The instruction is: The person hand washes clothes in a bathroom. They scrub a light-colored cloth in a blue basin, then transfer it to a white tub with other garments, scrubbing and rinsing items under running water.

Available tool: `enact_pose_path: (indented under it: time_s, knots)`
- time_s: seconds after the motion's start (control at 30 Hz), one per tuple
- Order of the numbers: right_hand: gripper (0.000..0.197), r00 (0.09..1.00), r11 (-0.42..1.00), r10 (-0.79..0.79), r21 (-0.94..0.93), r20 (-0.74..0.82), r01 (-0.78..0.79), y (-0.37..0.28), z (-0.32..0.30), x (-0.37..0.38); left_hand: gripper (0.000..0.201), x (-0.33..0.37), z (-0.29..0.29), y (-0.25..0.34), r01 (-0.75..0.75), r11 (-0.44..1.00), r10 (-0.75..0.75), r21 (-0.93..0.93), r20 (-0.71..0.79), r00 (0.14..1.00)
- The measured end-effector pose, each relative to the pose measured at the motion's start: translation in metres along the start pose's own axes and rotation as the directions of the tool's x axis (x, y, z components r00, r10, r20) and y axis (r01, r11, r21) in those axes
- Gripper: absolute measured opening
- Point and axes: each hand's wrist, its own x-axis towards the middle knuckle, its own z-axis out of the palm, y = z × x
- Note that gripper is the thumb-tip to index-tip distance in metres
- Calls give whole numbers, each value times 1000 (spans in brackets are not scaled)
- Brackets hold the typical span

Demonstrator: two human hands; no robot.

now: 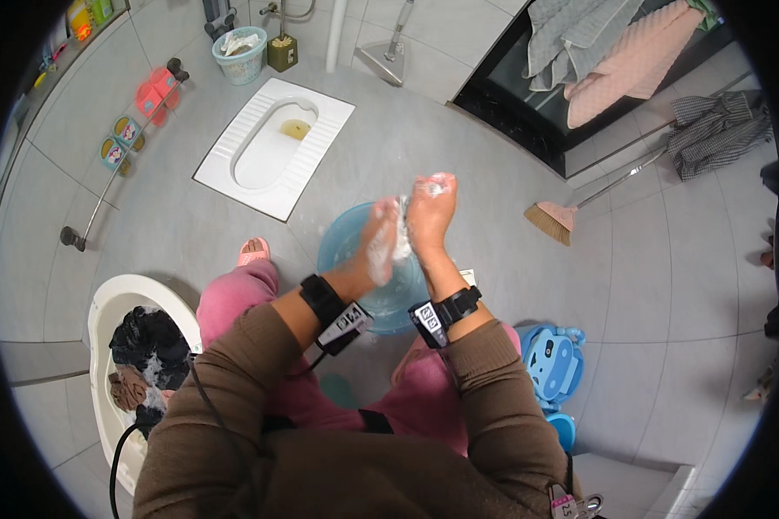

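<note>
1. I see my right hand [432, 212] curled closed; I can't tell what's inside.
2. My left hand [377, 242] is blurry; I can't tell if it's open.
3. A white, soapy thing [402, 229] is between them, above the far side of the blue tub [336, 235].

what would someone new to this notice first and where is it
Probably the foamy left hand and right hand come first, over the blue basin mid-picture, with something white between them. The squat toilet stands out next, in the floor ahead, then the tub of dark, sudsy clothes at the person's left.
</note>
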Motion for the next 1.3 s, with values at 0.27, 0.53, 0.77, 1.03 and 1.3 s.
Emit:
enact_pose_path:
  time_s: [0.27, 0.53, 0.77, 1.03, 1.3]
  knots:
    - [20, 978, 983, -179, -29, 107, 183, 2, -1, -20, 31, -12, -3, 33, -332, 780, 190, 531, 305, 933]
    - [45, 676, 932, 57, 203, 735, -299, 11, -38, 26, 29, -12, 29, 92, 118, 986, -144, 116, 253, 957]
    - [39, 423, 855, 185, 66, 887, -514, 0, -63, 37, 30, -15, 16, 117, 9, 837, -196, 547, 285, 938]
    - [16, 683, 223, 243, 646, 689, -730, 7, -60, 40, 38, 1, -15, 115, 166, 636, -307, 754, 49, 950]
    - [15, 950, 898, 62, 399, 305, -187, -10, -14, -29, 33, 22, -21, 76, 248, 964, -225, -95, 204, 953]
